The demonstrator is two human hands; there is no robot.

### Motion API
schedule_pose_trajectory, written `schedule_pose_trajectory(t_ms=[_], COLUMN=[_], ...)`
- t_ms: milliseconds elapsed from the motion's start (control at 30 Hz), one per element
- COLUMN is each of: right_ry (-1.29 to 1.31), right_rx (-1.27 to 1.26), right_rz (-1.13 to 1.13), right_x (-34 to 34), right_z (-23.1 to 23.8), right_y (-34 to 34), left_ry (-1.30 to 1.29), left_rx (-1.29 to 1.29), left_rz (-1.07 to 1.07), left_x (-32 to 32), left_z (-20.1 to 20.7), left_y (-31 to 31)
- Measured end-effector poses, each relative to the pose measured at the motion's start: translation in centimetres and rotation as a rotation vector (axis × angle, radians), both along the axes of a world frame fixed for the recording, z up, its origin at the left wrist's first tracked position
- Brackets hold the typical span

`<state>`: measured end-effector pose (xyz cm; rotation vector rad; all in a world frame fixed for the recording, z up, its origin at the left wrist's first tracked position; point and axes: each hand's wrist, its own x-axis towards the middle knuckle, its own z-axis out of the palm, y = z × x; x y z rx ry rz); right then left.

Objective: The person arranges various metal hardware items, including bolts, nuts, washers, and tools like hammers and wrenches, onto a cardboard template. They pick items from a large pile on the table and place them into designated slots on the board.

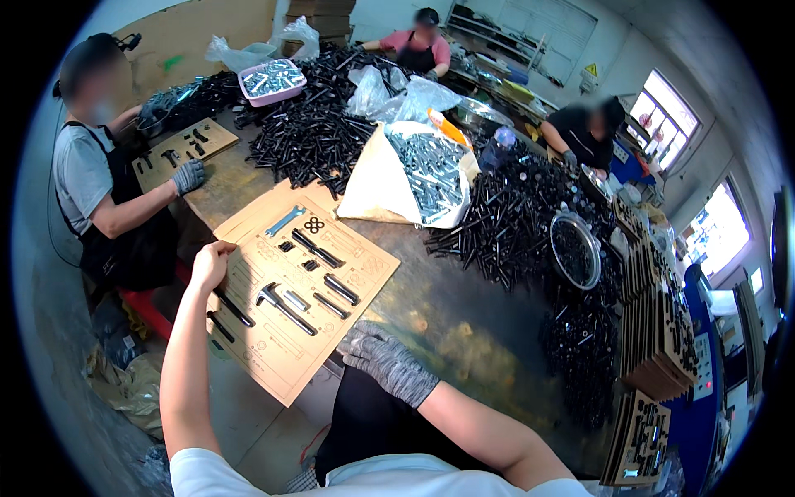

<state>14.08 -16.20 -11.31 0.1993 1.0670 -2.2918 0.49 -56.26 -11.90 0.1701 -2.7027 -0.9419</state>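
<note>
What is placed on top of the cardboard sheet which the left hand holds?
On the cardboard sheet lie a bluish wrench, black rings, a dark hammer, dark rods and smaller pieces. The surface beneath them is covered.

From where I stand, the board (pixel 290 369) left of centre looks like matt brown cardboard, smooth-faced. On it, the wrench (pixel 286 221) is bright bluish metal, and the hammer (pixel 286 310) dark metal with a soft sheen. The right hand (pixel 385 358) wears matt, rough-knit grey cloth. Beneath, the counter (pixel 464 323) looks dull, stained and scuffed. Black bolts (pixel 306 149) at top centre gleam slightly; silvery metal ones (pixel 426 170) shine inside a matt cream sack (pixel 374 195), near glossy, crinkled clear plastic bags (pixel 421 101).
</note>
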Motion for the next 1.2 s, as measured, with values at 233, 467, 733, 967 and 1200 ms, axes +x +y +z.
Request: schedule_pose_trajectory(t_ms=[233, 467, 733, 967, 1200], right_ry=[-0.033, 0.08, 0.009, 0.021, -0.003], right_rx=[0.117, 0.43, 0.688, 0.77, 0.93], right_rz=[-0.028, -0.096, -0.312, -0.466, -0.449], right_x=[0.7, 5.2, 11.0, 14.5, 15.3], right_z=[1.6, 0.1, 1.3, 0.8, 1.5], right_y=[3.8, 16.4, 30.0, 38.0, 41.9], left_ry=[-0.08, -0.143, -0.365, -0.283, -0.209], left_rx=[0.149, 0.319, 0.425, 0.166, -0.152], left_rz=[-0.129, -0.282, -0.328, -0.461, -0.664], left_x=[3.1, 11.0, 17.0, 18.6, 17.6], left_z=[0.5, 1.1, 1.9, 2.4, 4.6], left_y=[2.2, 13.4, 28.1, 36.7, 41.1])
